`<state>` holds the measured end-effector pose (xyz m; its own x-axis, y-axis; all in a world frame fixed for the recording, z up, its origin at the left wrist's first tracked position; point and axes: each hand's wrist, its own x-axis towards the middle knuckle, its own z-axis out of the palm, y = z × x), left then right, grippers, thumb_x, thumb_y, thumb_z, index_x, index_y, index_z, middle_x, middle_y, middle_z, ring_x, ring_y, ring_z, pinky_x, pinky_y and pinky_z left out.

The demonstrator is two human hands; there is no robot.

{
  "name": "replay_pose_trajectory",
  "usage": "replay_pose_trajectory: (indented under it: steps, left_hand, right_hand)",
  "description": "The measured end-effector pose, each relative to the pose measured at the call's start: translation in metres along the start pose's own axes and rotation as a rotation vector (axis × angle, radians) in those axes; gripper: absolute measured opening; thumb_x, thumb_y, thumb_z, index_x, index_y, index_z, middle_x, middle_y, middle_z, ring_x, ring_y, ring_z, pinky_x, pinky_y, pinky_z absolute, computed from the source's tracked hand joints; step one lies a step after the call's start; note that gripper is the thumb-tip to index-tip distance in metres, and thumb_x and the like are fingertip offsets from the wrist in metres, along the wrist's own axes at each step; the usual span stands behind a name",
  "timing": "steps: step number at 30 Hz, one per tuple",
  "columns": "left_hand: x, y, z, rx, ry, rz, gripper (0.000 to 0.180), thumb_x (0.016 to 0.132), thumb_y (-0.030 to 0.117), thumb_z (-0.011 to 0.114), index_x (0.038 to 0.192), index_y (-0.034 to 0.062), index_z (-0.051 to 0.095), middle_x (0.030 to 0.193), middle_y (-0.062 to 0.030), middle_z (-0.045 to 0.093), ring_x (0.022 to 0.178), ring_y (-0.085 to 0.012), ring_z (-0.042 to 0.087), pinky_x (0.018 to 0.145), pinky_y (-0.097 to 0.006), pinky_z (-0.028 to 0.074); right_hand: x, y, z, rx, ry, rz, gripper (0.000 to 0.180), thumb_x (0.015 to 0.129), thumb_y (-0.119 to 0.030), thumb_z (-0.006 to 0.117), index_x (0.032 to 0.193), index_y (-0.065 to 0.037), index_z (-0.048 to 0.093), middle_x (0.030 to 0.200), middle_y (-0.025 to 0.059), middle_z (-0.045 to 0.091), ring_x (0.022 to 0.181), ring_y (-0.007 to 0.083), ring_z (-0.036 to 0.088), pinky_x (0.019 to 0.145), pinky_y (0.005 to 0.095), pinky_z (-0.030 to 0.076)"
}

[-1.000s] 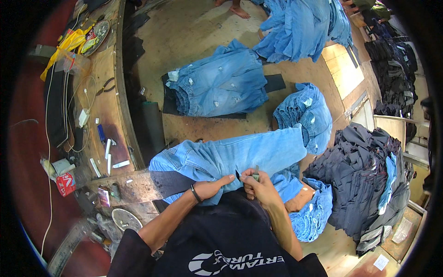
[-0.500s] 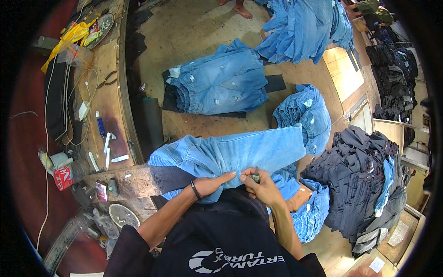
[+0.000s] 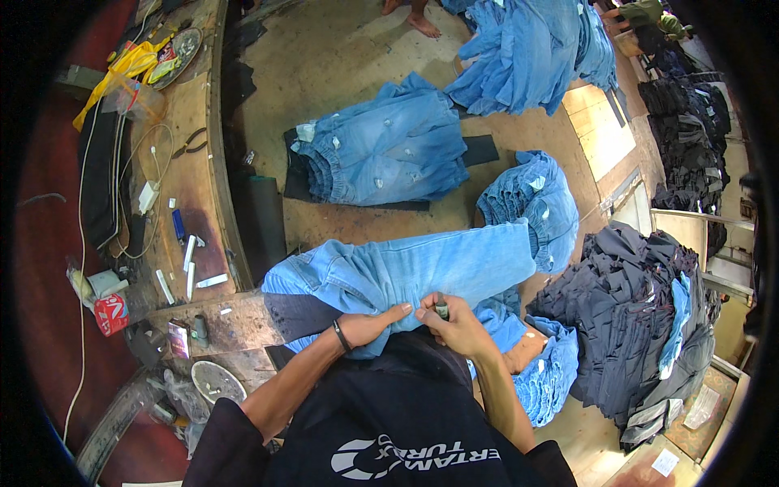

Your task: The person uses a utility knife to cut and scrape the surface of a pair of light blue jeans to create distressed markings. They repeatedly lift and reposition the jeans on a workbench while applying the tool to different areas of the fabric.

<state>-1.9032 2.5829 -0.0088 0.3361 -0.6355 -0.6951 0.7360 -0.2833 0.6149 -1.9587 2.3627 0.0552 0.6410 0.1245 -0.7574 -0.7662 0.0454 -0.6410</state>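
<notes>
A light blue pair of jeans (image 3: 462, 253) lies folded lengthwise across the board in front of me, one leg reaching to the right. My left hand (image 3: 367, 329), with a dark band at its wrist, grips the near edge of the denim, thumb stretched along the top. Beside it, almost touching the left thumb, my right hand (image 3: 456, 328) is closed in a pinch at the same fabric. A small grey-green object (image 3: 441, 309) sticks out between its fingers; its kind is not clear. The pinching fingertips hide the spot they work on.
Blue denim stacks lie ahead (image 3: 381, 146) and to the right (image 3: 531, 199). A big dark garment pile (image 3: 621, 316) stands at right. On the left bench are pliers (image 3: 190, 143), white sticks (image 3: 191, 280) and a blue lighter (image 3: 178, 224). A person's bare foot (image 3: 423, 26) shows at the far edge.
My right hand has shifted slightly left, closer to the left thumb, with the small object turned a little. The left hand and the jeans stay nearly in place.
</notes>
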Motion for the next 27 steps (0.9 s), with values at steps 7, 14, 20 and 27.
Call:
replay_pose_trajectory:
  steps: [7,14,20,27]
  left_hand:
    - [-0.008,0.005,0.003,-0.069,0.059,-0.022,0.051,0.100,0.038,0.075,0.129,-0.0027,0.070,0.130,-0.0084,0.071,0.119,-0.0183,0.064,0.108,-0.034,0.049]
    - [-0.005,-0.005,0.003,0.001,0.137,-0.096,0.052,0.099,0.037,0.076,0.130,-0.0036,0.070,0.133,-0.0094,0.070,0.122,-0.0188,0.064,0.109,-0.034,0.049]
    - [-0.003,-0.005,0.005,-0.060,0.071,-0.035,0.047,0.100,0.035,0.075,0.128,-0.0019,0.072,0.132,-0.0086,0.071,0.120,-0.0187,0.065,0.109,-0.034,0.049]
    - [-0.003,-0.008,0.005,-0.107,0.040,0.013,0.045,0.100,0.035,0.074,0.126,-0.0021,0.073,0.128,-0.0084,0.073,0.117,-0.0182,0.066,0.106,-0.033,0.050]
  right_hand:
    - [-0.008,-0.013,0.000,-0.041,0.004,0.062,0.018,0.101,-0.020,0.071,0.102,-0.003,0.066,0.070,-0.0047,0.053,0.058,0.0051,0.047,0.051,0.0250,0.038]
    - [0.000,-0.018,-0.006,-0.088,-0.047,0.108,0.021,0.099,-0.023,0.072,0.102,-0.003,0.066,0.069,-0.0047,0.052,0.057,0.0056,0.046,0.049,0.0260,0.038]
    - [0.000,-0.006,0.000,-0.078,0.016,-0.057,0.019,0.100,-0.021,0.072,0.098,-0.004,0.064,0.069,-0.0052,0.051,0.058,0.0051,0.045,0.050,0.0255,0.034]
    - [-0.001,-0.011,-0.002,-0.120,-0.031,-0.008,0.018,0.102,-0.021,0.069,0.094,-0.005,0.062,0.068,-0.0067,0.046,0.058,0.0039,0.040,0.052,0.0259,0.031]
